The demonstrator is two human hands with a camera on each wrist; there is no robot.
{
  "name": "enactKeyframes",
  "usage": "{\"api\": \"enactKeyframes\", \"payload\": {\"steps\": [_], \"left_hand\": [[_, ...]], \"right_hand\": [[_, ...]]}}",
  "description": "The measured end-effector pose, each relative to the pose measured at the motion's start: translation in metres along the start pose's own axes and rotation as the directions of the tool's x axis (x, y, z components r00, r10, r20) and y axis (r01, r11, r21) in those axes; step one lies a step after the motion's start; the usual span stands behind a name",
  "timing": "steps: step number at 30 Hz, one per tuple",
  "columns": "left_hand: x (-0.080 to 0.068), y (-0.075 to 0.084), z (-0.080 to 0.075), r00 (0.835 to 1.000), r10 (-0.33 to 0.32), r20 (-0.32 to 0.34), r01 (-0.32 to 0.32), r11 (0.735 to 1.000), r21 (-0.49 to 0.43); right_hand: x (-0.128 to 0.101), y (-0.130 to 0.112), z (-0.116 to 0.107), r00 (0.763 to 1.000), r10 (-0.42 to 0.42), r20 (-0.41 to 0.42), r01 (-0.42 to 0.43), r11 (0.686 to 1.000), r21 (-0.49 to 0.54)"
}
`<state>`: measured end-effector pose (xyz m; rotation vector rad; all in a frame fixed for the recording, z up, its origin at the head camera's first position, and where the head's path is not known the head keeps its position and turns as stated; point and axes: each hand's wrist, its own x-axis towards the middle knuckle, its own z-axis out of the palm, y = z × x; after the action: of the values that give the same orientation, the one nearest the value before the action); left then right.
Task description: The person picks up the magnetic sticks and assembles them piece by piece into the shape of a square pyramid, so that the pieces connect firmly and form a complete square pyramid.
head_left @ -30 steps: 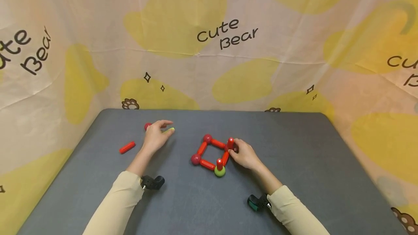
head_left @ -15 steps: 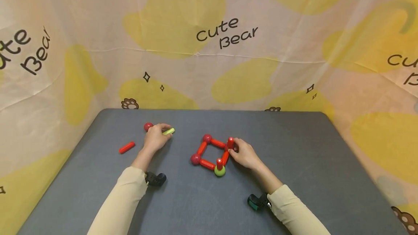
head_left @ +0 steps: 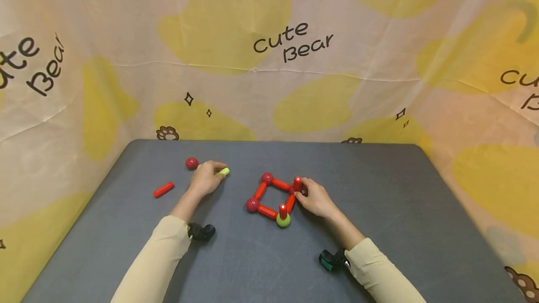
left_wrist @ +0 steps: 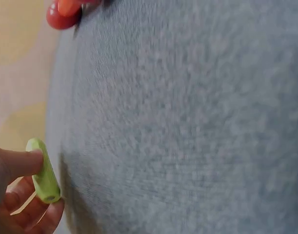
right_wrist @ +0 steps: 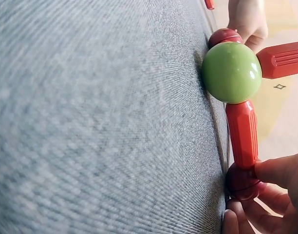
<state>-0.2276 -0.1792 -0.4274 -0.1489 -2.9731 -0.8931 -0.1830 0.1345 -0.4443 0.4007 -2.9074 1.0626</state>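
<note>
My left hand (head_left: 205,179) pinches a light green stick (left_wrist: 45,178) between thumb and fingers, at the back left of the table. A square of red sticks (head_left: 267,212) joined by balls lies in the middle. Three corner balls are red, and the near one is a green ball (head_left: 284,220). One red stick (head_left: 283,211) stands up from the green ball, another upright stick (head_left: 297,183) from the right corner. Thumb and fingers of my right hand (head_left: 316,199) hold the dark red ball (right_wrist: 241,185) at that right corner, partly hiding it.
A loose red ball (head_left: 192,163) lies just left of my left hand. Nearer, to the left, lies a loose red stick (head_left: 163,190). A printed cloth (head_left: 236,106) rises behind the grey table (head_left: 379,200) and at both sides.
The left hand's spread thumb and fingers have come together on the light green stick, and the stick has shifted slightly right. My right hand and the square have stayed still.
</note>
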Motion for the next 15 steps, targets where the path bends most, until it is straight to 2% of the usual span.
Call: {"api": "enactKeyframes", "payload": {"steps": [4,10,15], "left_hand": [[-0.006,0.007,0.000,0.998,0.066,-0.007,-0.067,0.997,-0.048],[-0.014,0.018,-0.002,0.996,0.085,0.003,-0.084,0.989,-0.120],[-0.021,0.027,-0.002,0.994,0.100,0.031,-0.090,0.967,-0.238]], "right_hand": [[0.000,0.000,0.000,1.000,-0.007,-0.002,0.007,1.000,0.000],[0.000,0.001,0.000,1.000,-0.013,-0.003,0.013,1.000,-0.008],[0.000,0.001,0.001,1.000,-0.010,0.001,0.010,1.000,-0.012]]}}
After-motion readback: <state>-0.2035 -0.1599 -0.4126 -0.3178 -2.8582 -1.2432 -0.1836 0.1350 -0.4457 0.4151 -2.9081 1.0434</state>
